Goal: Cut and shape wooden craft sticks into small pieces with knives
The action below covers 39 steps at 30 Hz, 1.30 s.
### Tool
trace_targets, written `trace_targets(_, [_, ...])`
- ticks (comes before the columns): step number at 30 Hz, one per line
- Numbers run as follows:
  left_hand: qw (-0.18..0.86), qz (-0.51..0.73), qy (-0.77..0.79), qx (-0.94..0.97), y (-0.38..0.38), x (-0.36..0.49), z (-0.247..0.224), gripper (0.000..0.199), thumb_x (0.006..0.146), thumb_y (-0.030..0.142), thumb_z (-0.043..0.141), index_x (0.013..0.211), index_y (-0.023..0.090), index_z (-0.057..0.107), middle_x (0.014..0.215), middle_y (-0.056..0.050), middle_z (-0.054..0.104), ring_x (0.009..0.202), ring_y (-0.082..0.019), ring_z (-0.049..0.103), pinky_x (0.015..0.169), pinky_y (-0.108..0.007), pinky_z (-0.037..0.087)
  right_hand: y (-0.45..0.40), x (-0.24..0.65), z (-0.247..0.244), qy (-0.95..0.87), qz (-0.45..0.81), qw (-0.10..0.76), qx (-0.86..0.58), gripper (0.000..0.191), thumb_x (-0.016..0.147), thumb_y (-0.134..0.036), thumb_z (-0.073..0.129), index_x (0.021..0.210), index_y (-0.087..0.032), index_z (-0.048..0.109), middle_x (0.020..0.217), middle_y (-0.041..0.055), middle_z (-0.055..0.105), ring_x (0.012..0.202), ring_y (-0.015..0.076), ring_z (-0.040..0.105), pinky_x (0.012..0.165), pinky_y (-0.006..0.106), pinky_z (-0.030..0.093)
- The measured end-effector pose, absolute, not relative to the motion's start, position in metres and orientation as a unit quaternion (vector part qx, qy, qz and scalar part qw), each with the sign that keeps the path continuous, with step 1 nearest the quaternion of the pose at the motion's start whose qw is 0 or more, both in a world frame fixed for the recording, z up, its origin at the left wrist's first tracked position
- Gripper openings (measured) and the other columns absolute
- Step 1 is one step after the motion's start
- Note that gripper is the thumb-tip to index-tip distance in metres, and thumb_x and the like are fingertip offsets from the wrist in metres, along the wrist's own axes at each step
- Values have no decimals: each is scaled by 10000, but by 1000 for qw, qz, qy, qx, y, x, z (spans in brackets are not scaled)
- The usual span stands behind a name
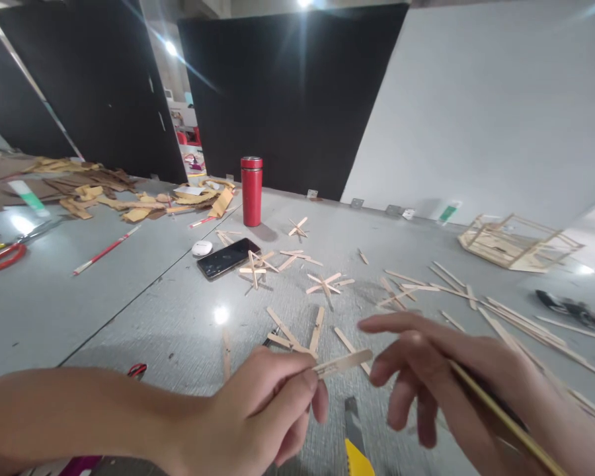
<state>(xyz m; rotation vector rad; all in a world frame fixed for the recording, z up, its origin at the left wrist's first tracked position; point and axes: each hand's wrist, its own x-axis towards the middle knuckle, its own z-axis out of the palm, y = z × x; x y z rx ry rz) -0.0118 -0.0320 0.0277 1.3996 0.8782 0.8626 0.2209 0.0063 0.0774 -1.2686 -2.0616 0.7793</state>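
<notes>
My left hand (272, 403) pinches a flat wooden craft stick (344, 363) between thumb and fingers, its free end pointing right. Faint dark marks show on the stick near the fingertips. Just right of it hovers my right hand (426, 370), index finger stretched out and the other fingers loosely curled. A thin yellow-brown rod (506, 415) lies tucked along that hand; its ends are hidden or cut off, and I cannot tell its kind. Beyond the hands, craft sticks (317, 329) lie on the grey table (168, 344). A yellow-handled cutter (357, 456) points away below the held stick.
Crossed-stick pieces (324, 284) stand near a phone (228, 258), a white earbud case (201, 248) and a red flask (251, 192). Thin wood strips (520, 320) and a stick frame (518, 244) are right. Scissors (2, 258) and yellow-brown scraps (94, 195) lie left.
</notes>
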Motion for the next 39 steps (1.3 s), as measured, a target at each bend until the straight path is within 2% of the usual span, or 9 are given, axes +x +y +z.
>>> trace_targets(3, [609, 366, 372, 597, -32, -12, 27, 392, 1077, 467, 379, 820, 205, 517, 490, 61, 444, 429, -88, 378, 457, -212, 308, 9, 206, 78, -704, 481, 195, -486, 445, 999, -583, 594, 787, -207, 704, 635, 17, 713, 420, 105, 628, 335, 140, 434])
trace_targets(5, [613, 354, 368, 603, -32, -12, 27, 405, 1075, 485, 378, 835, 198, 531, 487, 65, 436, 429, -88, 376, 459, -212, 312, 6, 198, 83, -669, 521, 162, -505, 461, 952, -571, 672, 690, -193, 636, 556, -13, 661, 394, 74, 583, 332, 107, 372])
trace_targets(11, [613, 352, 367, 604, -30, -15, 27, 411, 1059, 513, 406, 948, 166, 595, 506, 76, 430, 439, -89, 373, 482, -216, 331, -2, 193, 96, -637, 513, 171, -549, 437, 953, -581, 647, 728, -209, 601, 505, -49, 602, 365, 66, 519, 360, 142, 370])
trace_targets(16, [760, 321, 267, 497, -20, -14, 25, 517, 1047, 459, 275, 963, 138, 672, 461, 41, 497, 346, -98, 358, 373, -200, 305, 3, 200, 93, -715, 468, 180, -488, 341, 1006, -416, 625, 739, -205, 647, 632, -27, 641, 538, 93, 579, 525, 200, 472])
trace_targets(21, [816, 310, 235, 428, -14, -10, 25, 429, 982, 364, 353, 901, 128, 703, 427, 34, 499, 307, -98, 346, 329, -200, 272, 8, 207, 90, -763, 433, 192, -440, 345, 1060, -298, 520, 748, -222, 648, 643, -35, 635, 568, 95, 582, 543, 196, 481])
trace_targets(25, [758, 324, 270, 498, -17, -11, 30, 353, 968, 488, 501, 992, 161, 631, 513, 56, 510, 385, -89, 386, 391, -191, 319, 8, 207, 88, -749, 425, 148, -486, 363, 1059, -314, 523, 728, -215, 634, 609, -37, 634, 546, 95, 582, 537, 204, 474])
trace_targets(28, [633, 355, 343, 597, -21, -13, 35, 350, 908, 513, 678, 854, 198, 537, 585, 72, 435, 498, -83, 372, 450, -186, 288, 5, 203, 88, -774, 397, 134, -475, 390, 1053, -337, 532, 694, -215, 622, 595, -31, 650, 536, 99, 584, 538, 217, 464])
trace_targets(31, [536, 356, 387, 660, -24, -14, 38, 332, 982, 449, 594, 781, 197, 515, 579, 62, 392, 528, -95, 370, 464, -205, 261, 4, 198, 90, -781, 392, 152, -462, 402, 1050, -313, 481, 680, -218, 608, 583, -22, 641, 534, 111, 568, 531, 236, 449])
trace_targets(39, [480, 399, 425, 656, -29, -12, 28, 353, 1051, 436, 421, 1032, 152, 631, 615, 28, 481, 553, -126, 461, 482, -212, 343, 8, 196, 94, -701, 483, 200, -485, 414, 1032, -421, 524, 695, -199, 617, 630, -9, 627, 523, 102, 550, 512, 227, 428])
